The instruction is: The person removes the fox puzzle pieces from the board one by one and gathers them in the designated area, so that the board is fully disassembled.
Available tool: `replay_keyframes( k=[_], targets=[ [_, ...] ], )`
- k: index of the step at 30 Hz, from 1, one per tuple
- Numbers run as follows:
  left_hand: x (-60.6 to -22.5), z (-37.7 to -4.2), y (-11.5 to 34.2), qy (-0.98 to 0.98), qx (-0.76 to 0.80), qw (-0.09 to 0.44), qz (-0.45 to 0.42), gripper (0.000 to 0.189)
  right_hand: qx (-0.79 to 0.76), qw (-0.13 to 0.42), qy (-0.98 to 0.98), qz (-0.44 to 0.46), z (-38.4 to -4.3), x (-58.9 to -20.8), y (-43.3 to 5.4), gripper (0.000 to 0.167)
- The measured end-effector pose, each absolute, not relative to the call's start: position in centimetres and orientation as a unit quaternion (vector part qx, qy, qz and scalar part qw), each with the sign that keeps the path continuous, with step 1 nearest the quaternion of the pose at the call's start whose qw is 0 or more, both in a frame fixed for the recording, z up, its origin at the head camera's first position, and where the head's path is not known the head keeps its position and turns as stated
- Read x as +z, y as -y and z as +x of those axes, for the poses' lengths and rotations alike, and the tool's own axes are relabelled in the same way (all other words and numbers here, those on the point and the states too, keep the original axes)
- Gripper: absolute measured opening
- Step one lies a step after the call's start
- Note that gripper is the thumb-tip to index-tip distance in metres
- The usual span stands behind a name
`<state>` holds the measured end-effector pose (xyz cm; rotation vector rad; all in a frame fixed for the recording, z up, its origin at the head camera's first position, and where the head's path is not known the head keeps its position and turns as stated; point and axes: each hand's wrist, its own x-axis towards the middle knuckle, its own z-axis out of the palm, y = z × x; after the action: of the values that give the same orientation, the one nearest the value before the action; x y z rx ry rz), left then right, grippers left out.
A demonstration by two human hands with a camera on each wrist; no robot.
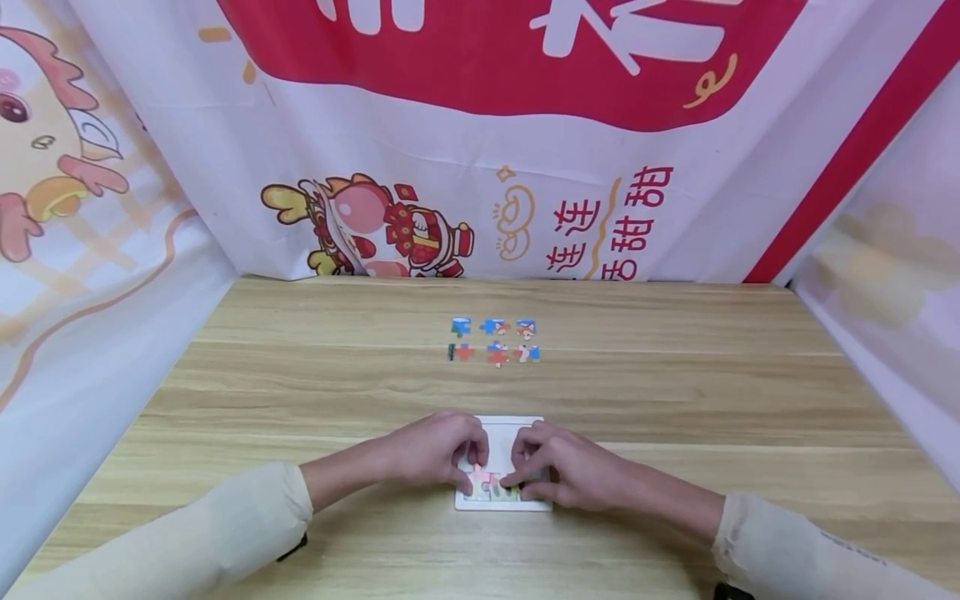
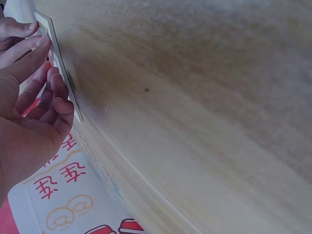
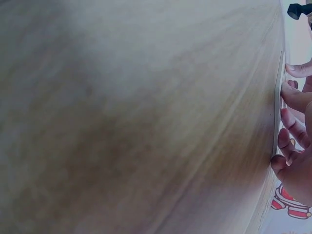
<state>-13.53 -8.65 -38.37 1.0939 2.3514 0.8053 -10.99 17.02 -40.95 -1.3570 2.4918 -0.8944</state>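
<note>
A white puzzle tray point(image 1: 504, 505) lies on the table with a row of joined pastel puzzle pieces point(image 1: 480, 486) along its near side. My left hand point(image 1: 442, 447) is over the tray's left side, its thumb and bent fingers touching the pieces there. From the right, my right hand point(image 1: 572, 472) reaches over the tray and presses a fingertip on the row's middle; its thumb rests near the right end. Both hands partly cover the row. In the left wrist view the tray point(image 2: 59, 58) appears edge-on behind the fingers; the right wrist view shows only its thin edge point(image 3: 278, 112).
Several loose puzzle pieces point(image 1: 497, 353), blue, orange and white, lie in two rows farther back on the wooden table point(image 1: 330, 375). Printed cloth point(image 1: 450, 150) hangs behind the table and along both sides.
</note>
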Motion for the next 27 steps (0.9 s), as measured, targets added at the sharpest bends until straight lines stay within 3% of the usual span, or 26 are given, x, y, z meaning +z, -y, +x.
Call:
replay_keyframes(
  k=[13,27],
  targets=[
    [-38.15,-13.81,8.60,-0.839,0.311,0.244,0.374,0.027,-0.300,0.083,-0.834,-0.455,-10.95,-40.77,-16.98,0.022],
    [-38.13,-14.38,9.45,-0.805,0.386,0.264,0.365,0.009,-0.302,0.079,-0.832,-0.459,-10.93,-40.79,-17.09,0.023]
  ],
)
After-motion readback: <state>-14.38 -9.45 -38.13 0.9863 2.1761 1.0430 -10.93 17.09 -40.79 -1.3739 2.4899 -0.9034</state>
